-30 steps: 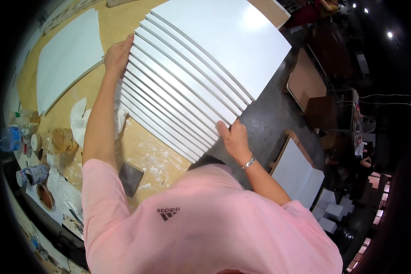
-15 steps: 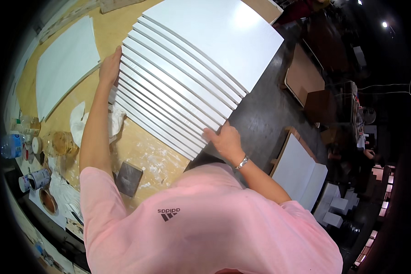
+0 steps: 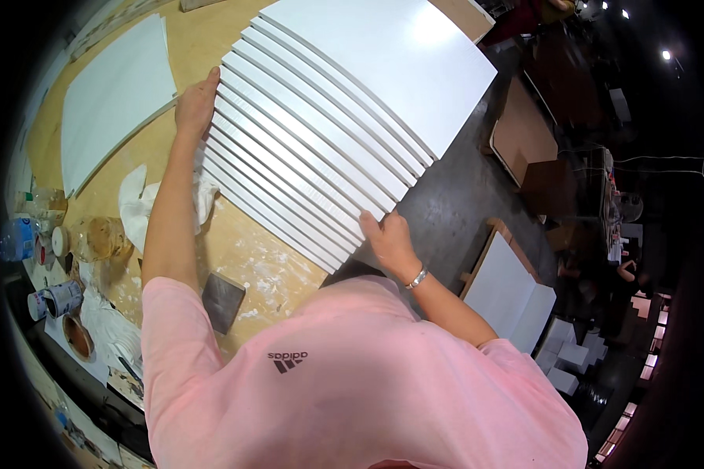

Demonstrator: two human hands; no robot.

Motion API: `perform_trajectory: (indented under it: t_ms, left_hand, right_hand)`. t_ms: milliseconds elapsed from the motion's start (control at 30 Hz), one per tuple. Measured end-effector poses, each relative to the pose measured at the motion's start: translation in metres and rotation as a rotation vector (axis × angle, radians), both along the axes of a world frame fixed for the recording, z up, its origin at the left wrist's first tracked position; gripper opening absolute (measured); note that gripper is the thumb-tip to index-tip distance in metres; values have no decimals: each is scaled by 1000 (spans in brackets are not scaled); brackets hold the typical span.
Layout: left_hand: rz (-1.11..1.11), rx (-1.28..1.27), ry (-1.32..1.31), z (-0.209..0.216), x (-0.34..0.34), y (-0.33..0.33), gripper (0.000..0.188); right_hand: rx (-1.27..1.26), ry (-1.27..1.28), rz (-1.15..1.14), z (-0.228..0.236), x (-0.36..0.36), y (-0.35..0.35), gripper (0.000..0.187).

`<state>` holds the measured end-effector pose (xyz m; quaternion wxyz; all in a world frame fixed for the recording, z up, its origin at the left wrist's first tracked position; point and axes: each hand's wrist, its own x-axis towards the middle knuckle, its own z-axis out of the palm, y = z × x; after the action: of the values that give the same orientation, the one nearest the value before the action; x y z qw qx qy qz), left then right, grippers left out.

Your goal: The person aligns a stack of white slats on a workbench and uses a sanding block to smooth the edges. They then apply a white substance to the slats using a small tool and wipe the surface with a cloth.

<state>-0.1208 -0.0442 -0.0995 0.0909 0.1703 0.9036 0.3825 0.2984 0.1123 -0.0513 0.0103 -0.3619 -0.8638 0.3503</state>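
A fanned stack of white flat boards point(image 3: 289, 144) lies slantwise across the worktable, its stepped edges showing as several parallel strips. My left hand point(image 3: 197, 108) grips the stack's left side, with most of its fingers hidden at the edge. On the right side, near the close corner, my right hand point(image 3: 389, 241) is closed on the boards. Its thumb rests on top, and the fingers beneath are out of sight. A crumpled white cloth point(image 3: 137, 215) lies beside my left forearm. Closer to me, a dark grey rectangular block point(image 3: 224, 303) sits on the table.
The yellowish worktable point(image 3: 250, 246) has white smears. White sheets point(image 3: 117, 102) lie at its far left. Plastic bottles point(image 3: 102, 238), a can point(image 3: 62, 298) and a brown bowl point(image 3: 77, 336) crowd the left edge. White panels point(image 3: 508, 289) stand low on the right, above the grey floor point(image 3: 454, 203).
The stack has shifted slightly to the right, and my left hand has moved a little farther away and rightward with it. My right hand keeps its grip near the close corner.
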Motion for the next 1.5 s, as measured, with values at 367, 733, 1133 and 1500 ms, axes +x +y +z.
perform_trajectory:
  t_ms: [367, 733, 1133, 1500]
  left_hand:
    - [39, -35, -32, 2, 5, -1, 77]
    - [112, 368, -395, -16, 3, -34, 71]
    - [48, 514, -163, -48, 35, -56, 52]
    - [170, 448, 97, 17, 94, -107, 26]
  right_hand:
    - [115, 189, 11, -12, 0, 6, 69]
    - [-124, 56, -37, -17, 18, -12, 63]
    - [-228, 12, -23, -29, 21, -21, 68]
    - [-556, -286, 292, 25, 29, -5, 47]
